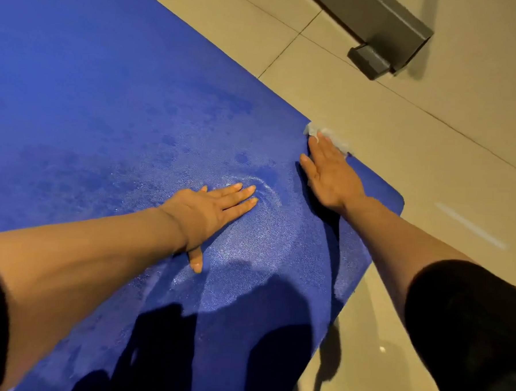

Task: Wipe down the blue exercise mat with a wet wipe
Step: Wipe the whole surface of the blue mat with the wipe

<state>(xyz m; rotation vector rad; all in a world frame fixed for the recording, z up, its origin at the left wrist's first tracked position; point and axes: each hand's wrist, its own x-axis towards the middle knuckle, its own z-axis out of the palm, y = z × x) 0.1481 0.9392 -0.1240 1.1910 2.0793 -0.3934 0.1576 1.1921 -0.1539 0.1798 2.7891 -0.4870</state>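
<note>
wipe (328,137) under right hand (331,172) fingertips, at mat (106,97) edge

Pebbled damp-sheened mat (106,97), glossy floor tiles (432,159)

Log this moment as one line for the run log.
left hand flat on mat | right hand pressing wipe at mat edge

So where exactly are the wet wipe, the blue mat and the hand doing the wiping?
wet wipe (317,129): head view, on the white crumpled part past the fingertips.
blue mat (106,103): head view, on its bare surface.
right hand (331,172): head view, on the back of the hand, pressing the wipe at the mat's edge.
</note>
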